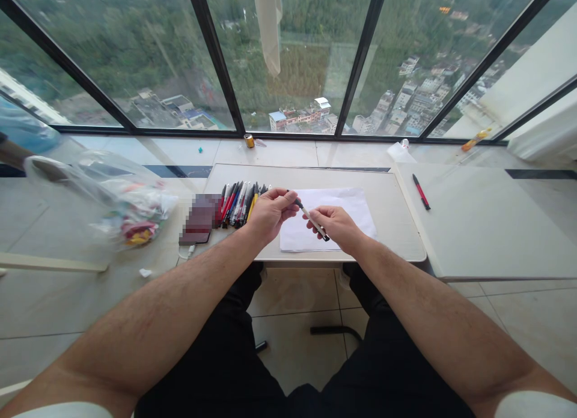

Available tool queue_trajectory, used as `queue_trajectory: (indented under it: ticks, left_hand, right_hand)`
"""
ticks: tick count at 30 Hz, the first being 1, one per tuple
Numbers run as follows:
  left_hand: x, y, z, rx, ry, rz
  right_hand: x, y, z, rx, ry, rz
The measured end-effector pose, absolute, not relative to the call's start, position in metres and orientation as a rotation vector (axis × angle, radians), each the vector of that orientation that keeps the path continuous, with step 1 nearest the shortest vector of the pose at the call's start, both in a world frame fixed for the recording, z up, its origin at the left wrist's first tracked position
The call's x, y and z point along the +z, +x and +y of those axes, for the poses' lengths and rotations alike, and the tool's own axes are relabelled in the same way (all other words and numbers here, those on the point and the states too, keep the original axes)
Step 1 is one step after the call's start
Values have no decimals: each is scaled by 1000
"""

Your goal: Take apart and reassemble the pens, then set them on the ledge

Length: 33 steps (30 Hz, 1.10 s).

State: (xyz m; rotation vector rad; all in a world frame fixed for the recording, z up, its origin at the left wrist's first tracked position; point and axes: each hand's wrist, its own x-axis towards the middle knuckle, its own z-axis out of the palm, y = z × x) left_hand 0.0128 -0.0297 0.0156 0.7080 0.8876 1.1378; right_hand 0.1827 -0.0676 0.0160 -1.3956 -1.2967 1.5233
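Note:
Above a white sheet of paper, both my hands hold one slim pen with a pale barrel and dark ends. Its upper dark end is pinched by my left hand. Lower on the barrel, the fingers of my right hand are closed round it, and the dark lower tip pokes out beneath them. The pen slants down to the right. Just left of my left hand, several pens lie side by side in a row, in red, black, white and yellow.
A pixelated dark phone-like item with a white cable lies left of the pens. On the right-hand table rests a red and black pen. A filled plastic bag is at left, and a small can stands by the window.

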Motion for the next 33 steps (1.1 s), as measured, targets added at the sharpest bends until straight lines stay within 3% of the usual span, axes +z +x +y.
queue_trajectory:
  ticks: [33]
  left_hand:
    - [16,14,-30,1151,677,882]
  right_hand:
    - [9,183,-65,1390,-1432,-1348]
